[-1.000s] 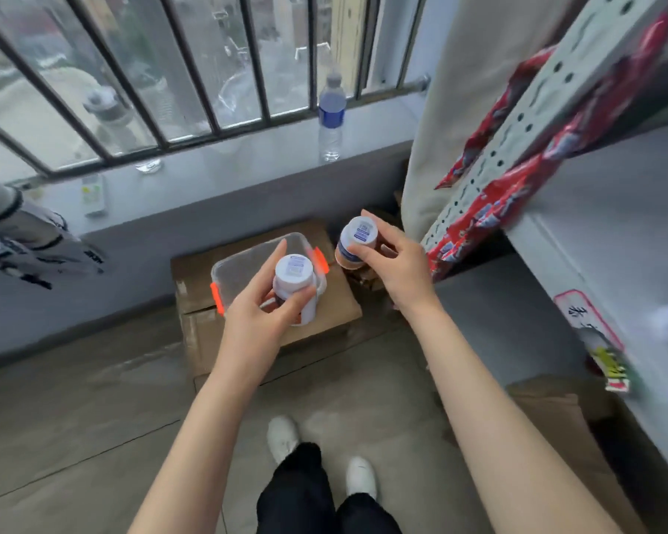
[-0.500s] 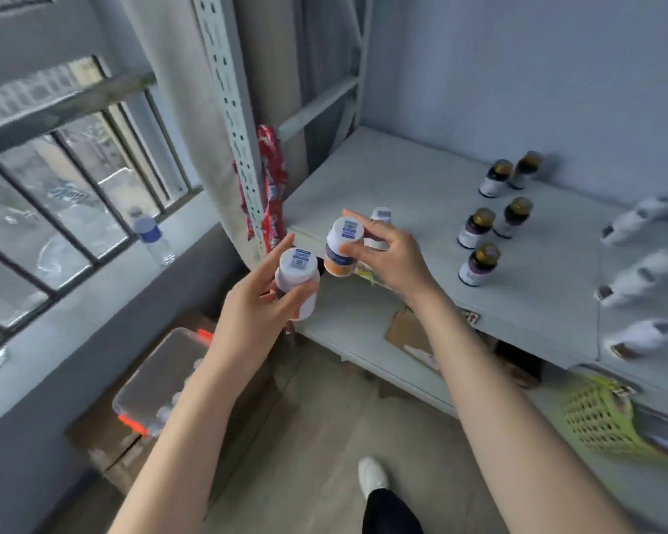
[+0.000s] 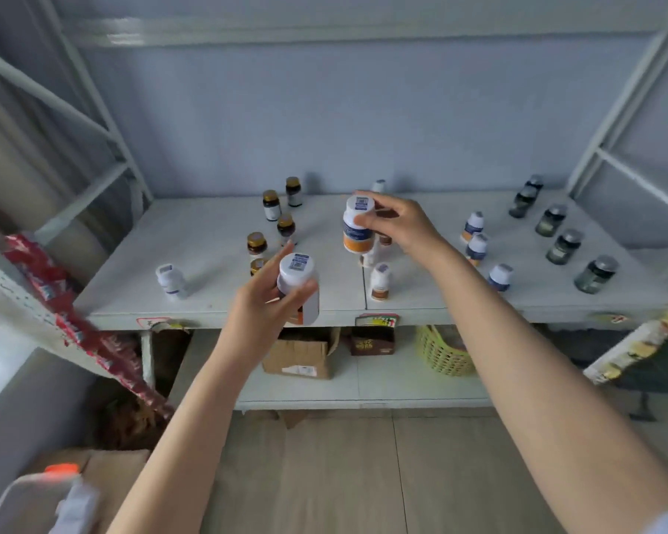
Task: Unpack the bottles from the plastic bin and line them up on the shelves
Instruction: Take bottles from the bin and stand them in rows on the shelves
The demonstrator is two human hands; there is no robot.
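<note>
Placement step: right hand (image 3: 398, 221) grips orange-banded bottle (image 3: 358, 229) over shelf (image 3: 209, 240); left hand (image 3: 263, 306) grips white bottle (image 3: 299, 287). Set upright in line with near white bottles (image 3: 380, 281).

Smooth white plastic on the held bottle (image 3: 298, 289), paper barcode sticker on its cap. Dark glossy glass with gold metallic lids on the brown bottles (image 3: 271, 205). Matt painted metal for the shelf (image 3: 209, 240). Rough creased cardboard box (image 3: 301, 354) below; woven green plastic basket (image 3: 442, 352).
</note>
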